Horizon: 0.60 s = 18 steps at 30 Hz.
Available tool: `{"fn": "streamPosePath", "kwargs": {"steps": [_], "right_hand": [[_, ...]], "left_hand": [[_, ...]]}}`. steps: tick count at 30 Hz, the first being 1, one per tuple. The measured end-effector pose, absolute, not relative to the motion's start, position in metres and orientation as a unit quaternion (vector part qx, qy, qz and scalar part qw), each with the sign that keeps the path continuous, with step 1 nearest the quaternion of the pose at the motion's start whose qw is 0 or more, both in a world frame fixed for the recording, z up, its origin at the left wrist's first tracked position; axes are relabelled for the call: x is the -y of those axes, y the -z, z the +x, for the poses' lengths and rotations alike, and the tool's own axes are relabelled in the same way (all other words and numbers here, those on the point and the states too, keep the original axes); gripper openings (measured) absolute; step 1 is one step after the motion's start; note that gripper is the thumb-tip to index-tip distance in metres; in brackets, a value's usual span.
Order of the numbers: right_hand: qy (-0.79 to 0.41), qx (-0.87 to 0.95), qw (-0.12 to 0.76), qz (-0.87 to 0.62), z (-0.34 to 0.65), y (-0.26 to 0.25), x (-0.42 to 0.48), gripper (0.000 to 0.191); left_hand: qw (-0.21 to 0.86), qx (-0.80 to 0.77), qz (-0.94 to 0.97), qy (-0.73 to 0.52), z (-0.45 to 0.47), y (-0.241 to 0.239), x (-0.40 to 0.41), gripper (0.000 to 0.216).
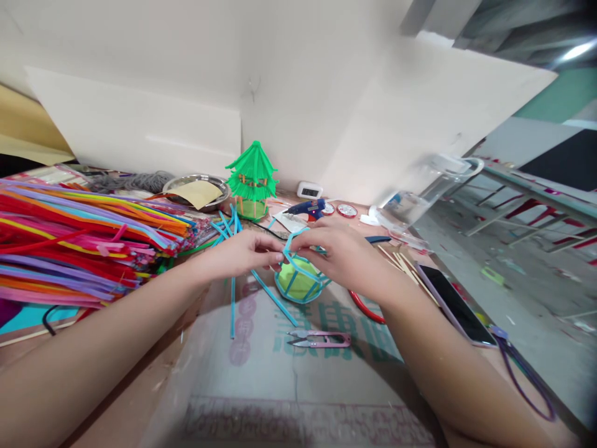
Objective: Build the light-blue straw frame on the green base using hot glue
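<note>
A small round frame of light blue pipe cleaners (298, 300) with a yellow-green inside sits on the plastic-covered table. My left hand (249, 252) is at its upper left, thumb and fingers pinched on the blue pipe cleaner at the rim. My right hand (340, 246) reaches over its top right, fingers bent and closed on the same blue rim; my fingertips are partly hidden. Loose blue pipe cleaners (275, 297) lie beside and below my left hand. Pink-handled thread snips (321, 339) lie in front of the frame.
A green pipe-cleaner tower (252, 177) with a tiered roof stands behind. Left lies a big pile of coloured pipe cleaners (84, 236). A blue glue gun (308, 207), white timer (310, 189) and clear jug (410, 199) are behind. A phone (457, 305) and wooden sticks (410, 270) lie right.
</note>
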State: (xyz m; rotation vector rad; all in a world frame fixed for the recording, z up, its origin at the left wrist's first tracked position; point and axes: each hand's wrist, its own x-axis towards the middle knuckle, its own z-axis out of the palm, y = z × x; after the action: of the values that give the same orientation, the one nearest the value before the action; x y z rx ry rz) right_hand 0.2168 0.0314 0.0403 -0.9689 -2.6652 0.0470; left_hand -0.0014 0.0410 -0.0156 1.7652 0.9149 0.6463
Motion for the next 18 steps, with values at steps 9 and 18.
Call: {"fn": "streamPosePath", "kwargs": {"steps": [9,18], "right_hand": [[-0.015,0.924,0.150,-0.350,0.218,-0.036,-0.030,0.018],[-0.040,0.863,0.319,-0.390,0.248,-0.066,-0.028,0.016]], "left_hand": [[0.494,-0.384,0.735,-0.262,-0.002,0.016,-0.042,0.029],[0.527,-0.397,0.706,-0.256,-0.004,0.018,-0.040,0.030]]}}
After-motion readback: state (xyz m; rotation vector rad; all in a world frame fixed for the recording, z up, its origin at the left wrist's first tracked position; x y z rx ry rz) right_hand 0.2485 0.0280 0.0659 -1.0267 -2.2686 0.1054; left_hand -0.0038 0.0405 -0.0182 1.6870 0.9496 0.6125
